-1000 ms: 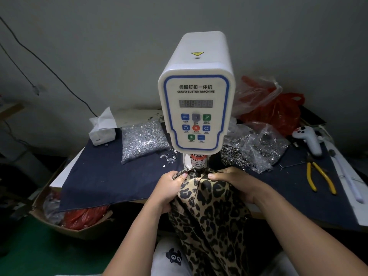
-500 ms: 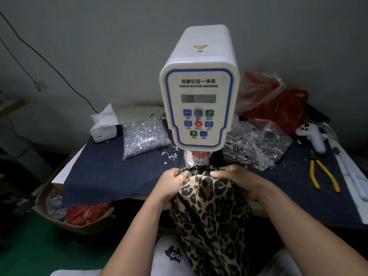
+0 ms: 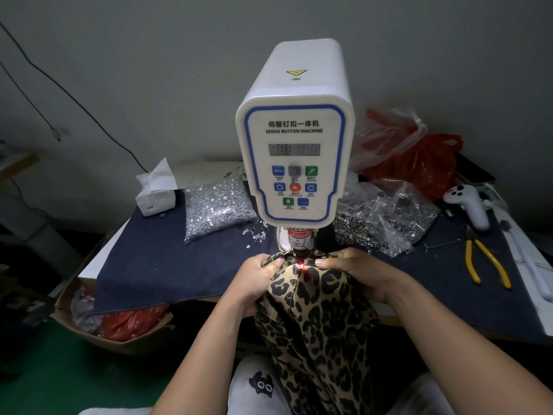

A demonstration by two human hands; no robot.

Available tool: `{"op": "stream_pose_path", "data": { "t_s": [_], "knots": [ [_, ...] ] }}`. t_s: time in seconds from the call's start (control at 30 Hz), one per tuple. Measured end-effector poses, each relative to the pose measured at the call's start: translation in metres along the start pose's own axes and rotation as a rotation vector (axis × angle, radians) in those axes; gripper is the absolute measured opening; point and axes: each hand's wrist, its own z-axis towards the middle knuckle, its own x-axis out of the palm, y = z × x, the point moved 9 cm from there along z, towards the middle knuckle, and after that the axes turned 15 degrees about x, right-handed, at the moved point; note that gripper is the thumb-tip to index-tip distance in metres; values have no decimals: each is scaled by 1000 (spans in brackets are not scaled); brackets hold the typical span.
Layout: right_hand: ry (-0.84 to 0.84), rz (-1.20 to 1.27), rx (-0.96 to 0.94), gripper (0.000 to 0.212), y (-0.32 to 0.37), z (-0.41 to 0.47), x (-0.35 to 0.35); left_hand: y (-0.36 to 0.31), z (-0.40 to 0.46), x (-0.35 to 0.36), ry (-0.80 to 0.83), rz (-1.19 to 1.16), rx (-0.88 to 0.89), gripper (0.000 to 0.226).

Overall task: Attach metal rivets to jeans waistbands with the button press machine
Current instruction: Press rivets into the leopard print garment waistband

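Observation:
A white servo button machine [image 3: 294,151] stands at the table's middle, its press head [image 3: 300,241] pointing down. Under it lies the waistband of leopard-print jeans [image 3: 317,319], which hang down toward my lap. A red laser dot [image 3: 301,266] glows on the waistband just below the press head. My left hand [image 3: 257,283] grips the waistband on the left of the head, fingers curled round the fabric. My right hand [image 3: 356,271] holds the waistband on the right, thumb on top. No rivet is visible under the head.
A dark denim cloth [image 3: 167,259] covers the table. A bag of silver rivets [image 3: 215,205] lies left of the machine, bags of metal parts [image 3: 386,217] right. A tissue box [image 3: 155,190], yellow pliers [image 3: 484,262], white controller [image 3: 469,205] and red bags [image 3: 419,163] sit around. A cardboard box [image 3: 119,324] stands on the floor.
The red laser dot now shows on the waistband. Both hands have shifted the fabric slightly under the press head, and my head has moved a little closer.

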Motion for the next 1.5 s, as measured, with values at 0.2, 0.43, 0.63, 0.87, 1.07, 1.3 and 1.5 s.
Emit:
{"op": "stream_pose_path", "data": {
  "t_s": [0.2, 0.43, 0.63, 0.87, 1.07, 1.3, 1.5],
  "knots": [
    [-4, 1, -5, 23, 1, -6, 1, -5, -3, 3, 11, -23, 15, 24],
    [84, -18, 10, 28, -2, -22, 14, -11, -32, 23, 109, -291, -60, 29],
    [144, -100, 4, 27, -24, -31, 34, -15, -72, 45, 198, -404, -87, 47],
    [341, 0, -17, 59, -27, -45, 38, -36, -73, 12, 276, -46, 57, 42],
    [407, -15, 14, 52, -48, -61, 27, -59, -76, 6, 387, -7, 178, 31],
    [248, -208, -162, 47, -12, -94, 26, -98, -95, 49, 453, -58, 286, 29],
    [332, 155, -190, 37, -15, -95, 8, -59, -116, 40, 780, 249, 183, 30]
  ]
}}
